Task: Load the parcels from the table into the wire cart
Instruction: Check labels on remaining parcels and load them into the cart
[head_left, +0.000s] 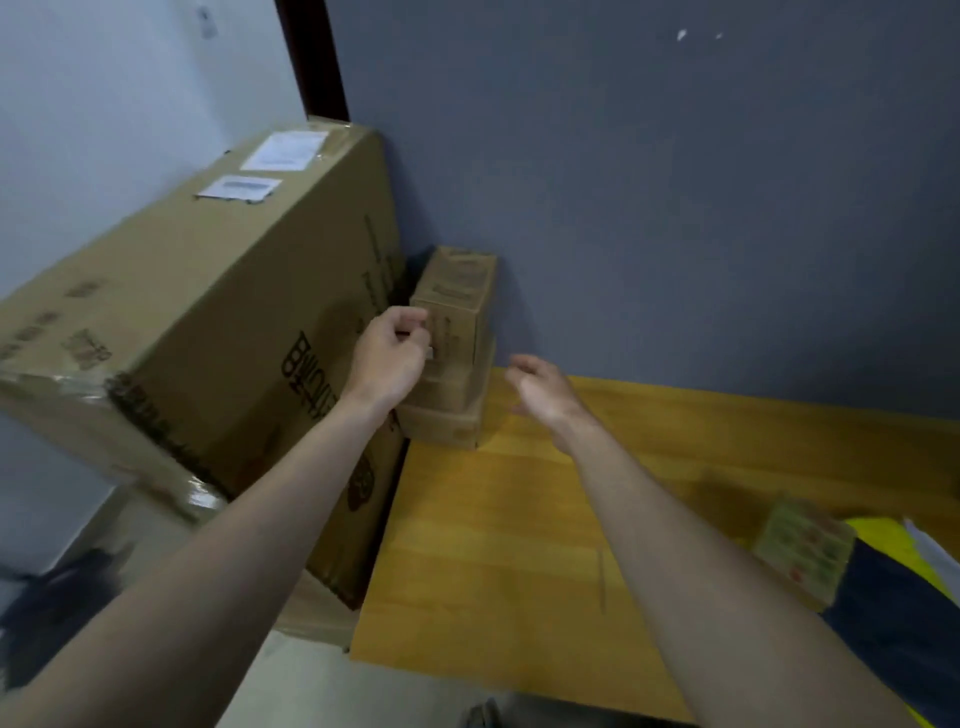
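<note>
Here the left hand (389, 358) curls against the near face of the upright parcel (457, 301) atop the stack in the table's (519, 519) far corner, seemingly gripping it. The right hand (540, 389) hovers just beside, fingers loosely bent, holding nothing.

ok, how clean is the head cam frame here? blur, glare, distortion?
Head view: soft all over, print on the big carton is smeared and the patterned box at the right edge is blurred; glare on the tape at the carton's lower corner; the small boxes cast a shadow on the grey wall; wide-angle stretch on both forearms. The left hand and right hand show motion blur.
</note>
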